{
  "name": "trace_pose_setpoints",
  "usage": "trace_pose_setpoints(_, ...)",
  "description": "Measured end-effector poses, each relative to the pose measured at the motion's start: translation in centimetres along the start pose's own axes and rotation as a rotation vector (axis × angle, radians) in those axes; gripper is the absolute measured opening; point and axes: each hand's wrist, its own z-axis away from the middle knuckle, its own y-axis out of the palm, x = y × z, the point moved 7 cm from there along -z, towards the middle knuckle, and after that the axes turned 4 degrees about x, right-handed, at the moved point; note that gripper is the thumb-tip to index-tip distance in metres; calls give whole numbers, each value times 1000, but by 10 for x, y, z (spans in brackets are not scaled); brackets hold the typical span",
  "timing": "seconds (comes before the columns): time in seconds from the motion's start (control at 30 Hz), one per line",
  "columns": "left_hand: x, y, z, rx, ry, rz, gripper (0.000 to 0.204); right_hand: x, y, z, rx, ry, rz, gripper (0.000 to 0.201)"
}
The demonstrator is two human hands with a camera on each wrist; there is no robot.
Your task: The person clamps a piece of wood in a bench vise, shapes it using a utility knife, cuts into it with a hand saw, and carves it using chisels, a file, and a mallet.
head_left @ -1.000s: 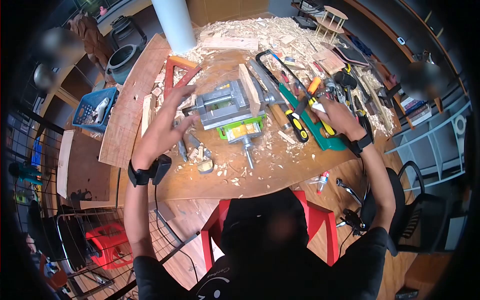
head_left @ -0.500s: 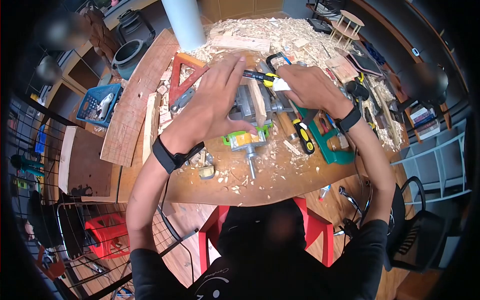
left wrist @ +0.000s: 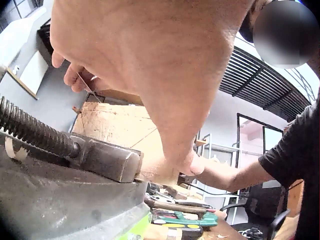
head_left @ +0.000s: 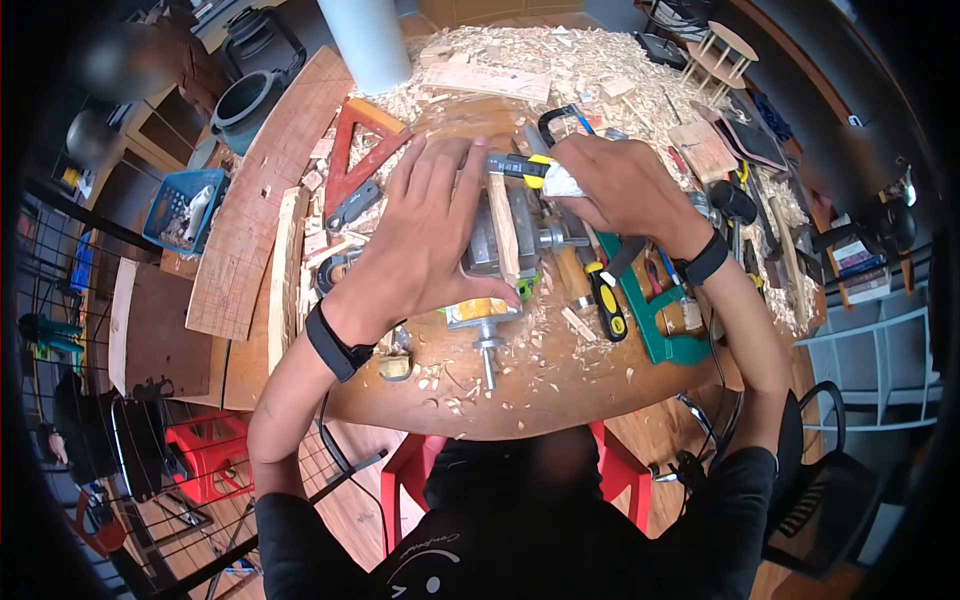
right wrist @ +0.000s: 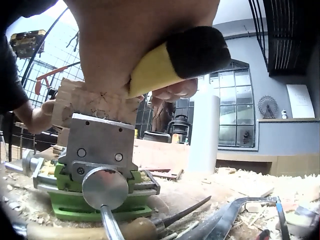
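A small wooden board (head_left: 503,225) stands upright in the jaws of a grey metal vise (head_left: 484,240) with a green base. My right hand (head_left: 625,190) grips a flat-bladed tool (head_left: 517,168) by its yellow-and-black handle (right wrist: 172,59), above the board. The tool's dark blade with pale lettering points left, over the board's top. Spread over the vise is my left hand (head_left: 425,225), its fingers stretched forward and index fingertip at the blade's end. Its thumb reaches toward the board's near end. In the left wrist view the palm hangs close over the board (left wrist: 117,120).
A red triangle square (head_left: 350,160) and a clamp handle (head_left: 352,205) lie left of the vise. A green saw (head_left: 665,330), a yellow-and-black handled tool (head_left: 608,305) and other hand tools lie right. Wood shavings (head_left: 590,60) cover the far table. A white post (head_left: 365,45) stands behind.
The right hand has lifted the flat-bladed tool from among the tools on the right and brought it left over the board. The left hand has moved right, across the vise, to the blade.
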Motion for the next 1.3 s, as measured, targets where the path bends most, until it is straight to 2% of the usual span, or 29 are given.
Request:
trace_pose_setpoints(0.13,-1,1,0,5,0,-50,137,-2,-1,-4,-34,-26,-6,44)
trace_pose_setpoints(0.27,-2,2,-3,0,13,-102,139,-3,5,-3,-98,-68,-34,44)
trace_pose_setpoints(0.33,-5,1,-5,-8,20,-149,133,-7,8,1,-90,65,-152,44)
trace_pose_setpoints(0.43,-1,7,-5,43,-28,-123,140,-6,10,4,-69,127,-183,43)
trace_pose_setpoints(0.67,0,2,-5,67,-28,-39,134,-2,11,6,-66,141,-118,47)
trace_pose_setpoints(0.73,-1,2,-5,72,-24,-30,133,-2,14,7,-50,177,-155,40)
trace_pose_setpoints(0.87,-1,3,-5,97,-35,-19,132,0,14,8,-35,201,-169,40)
trace_pose_setpoints(0.93,-2,2,-5,90,-22,-17,130,0,15,8,-25,201,-121,50)
trace_pose_setpoints(1.03,-2,3,-4,100,-21,-2,129,2,15,9,-36,209,-134,51)
trace_pose_setpoints(1.3,-2,4,-3,70,-7,3,129,7,9,10,-41,217,-135,44)
